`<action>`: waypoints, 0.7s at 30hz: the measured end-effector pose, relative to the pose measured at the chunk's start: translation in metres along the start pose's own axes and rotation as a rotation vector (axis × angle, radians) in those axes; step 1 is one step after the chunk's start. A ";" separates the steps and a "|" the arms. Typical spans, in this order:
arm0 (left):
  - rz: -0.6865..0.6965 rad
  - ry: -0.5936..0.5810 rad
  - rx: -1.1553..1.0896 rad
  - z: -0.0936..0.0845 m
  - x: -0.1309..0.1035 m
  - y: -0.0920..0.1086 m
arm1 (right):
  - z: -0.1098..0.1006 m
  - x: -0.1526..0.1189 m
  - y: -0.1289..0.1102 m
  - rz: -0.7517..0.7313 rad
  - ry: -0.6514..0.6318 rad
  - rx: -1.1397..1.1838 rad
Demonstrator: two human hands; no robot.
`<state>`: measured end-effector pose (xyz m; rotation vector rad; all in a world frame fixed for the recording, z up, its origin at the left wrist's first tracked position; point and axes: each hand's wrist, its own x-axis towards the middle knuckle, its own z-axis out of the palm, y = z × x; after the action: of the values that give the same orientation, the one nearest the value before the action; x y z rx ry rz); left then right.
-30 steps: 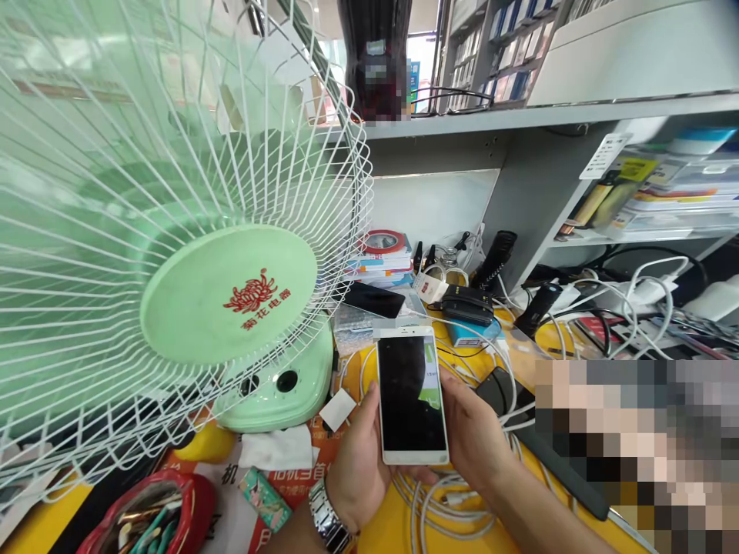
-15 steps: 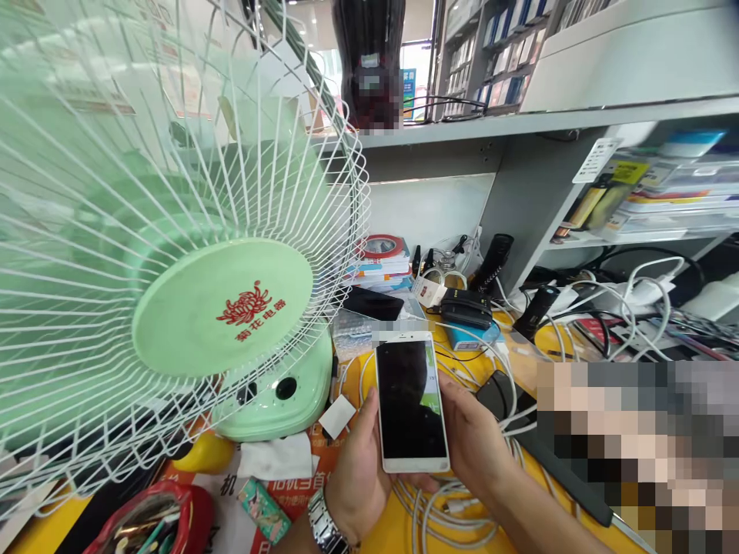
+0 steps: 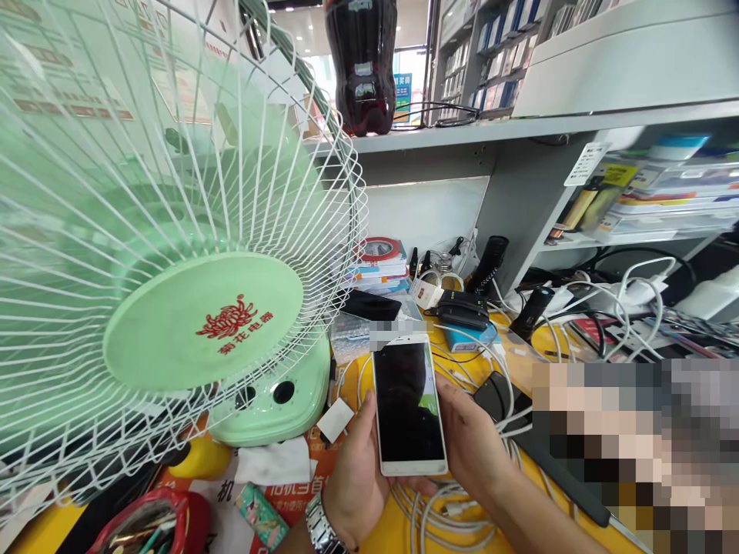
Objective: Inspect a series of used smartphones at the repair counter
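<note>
A white smartphone (image 3: 409, 408) with a dark, reflective screen is held upright over the yellow desk. My left hand (image 3: 359, 469) grips its left edge, thumb along the side; a metal watch is on that wrist. From the other side my right hand (image 3: 474, 438) holds the right edge, with some fingers hidden behind the phone. Coiled white cables (image 3: 444, 523) lie just below the phone. A second dark phone (image 3: 372, 305) rests behind it on bubble wrap, and a small white square (image 3: 336, 420) lies left of my left hand.
A green fan (image 3: 205, 323) with a white wire guard fills the left side. At lower left is a red container (image 3: 193, 519) of small items. A dark cola bottle (image 3: 363, 69) stands on the grey shelf (image 3: 450, 137). Tangled cables (image 3: 623, 308) cover the right; a pixelated area hides the lower right.
The fan's head has turned slightly left and down in view. My hands keep the same hold on the phone, and the view has shifted a little.
</note>
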<state>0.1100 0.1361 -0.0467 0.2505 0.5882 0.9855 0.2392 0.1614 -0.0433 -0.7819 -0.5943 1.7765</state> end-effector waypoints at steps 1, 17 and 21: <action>-0.002 0.009 0.002 0.000 0.000 0.000 | 0.000 0.000 0.000 0.004 -0.001 -0.002; 0.005 0.016 0.037 -0.001 0.000 -0.001 | 0.002 0.000 -0.001 -0.020 -0.006 0.004; -0.006 0.015 0.002 0.001 0.000 -0.001 | 0.002 0.000 -0.002 -0.010 -0.016 0.008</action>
<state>0.1111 0.1360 -0.0463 0.2435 0.6034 0.9819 0.2389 0.1617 -0.0408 -0.7590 -0.6007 1.7767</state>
